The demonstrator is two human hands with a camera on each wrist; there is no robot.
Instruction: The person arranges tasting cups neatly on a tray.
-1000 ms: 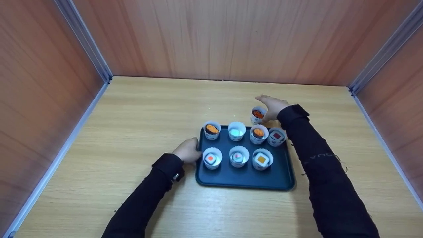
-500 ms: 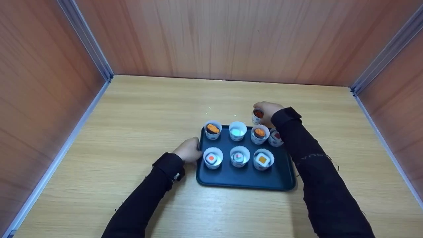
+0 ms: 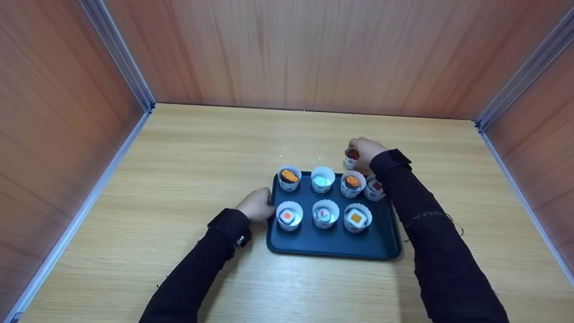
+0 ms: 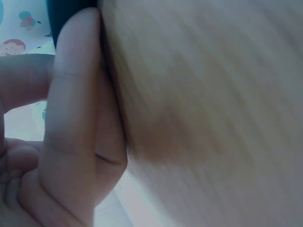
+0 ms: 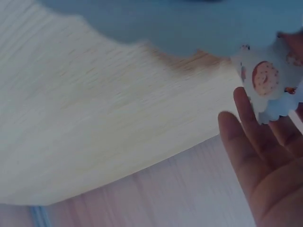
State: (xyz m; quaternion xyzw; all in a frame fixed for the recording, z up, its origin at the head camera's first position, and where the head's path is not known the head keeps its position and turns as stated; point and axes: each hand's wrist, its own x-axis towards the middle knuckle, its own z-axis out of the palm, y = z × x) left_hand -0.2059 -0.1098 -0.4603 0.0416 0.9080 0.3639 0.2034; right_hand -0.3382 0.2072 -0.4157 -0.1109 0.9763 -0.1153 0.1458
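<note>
Since the earlier frame the right hand (image 3: 365,151) has closed its fingers round the paper cup (image 3: 351,158) just behind the tray (image 3: 332,242). The left hand (image 3: 256,205) grips the tray's edge. Squeezing could crumple the cup, tipping out its sushi.

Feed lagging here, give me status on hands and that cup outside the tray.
Right hand grips paper cup on table behind tray. Left hand holds tray's left edge. Seven cups on tray; nothing blocking.
</note>
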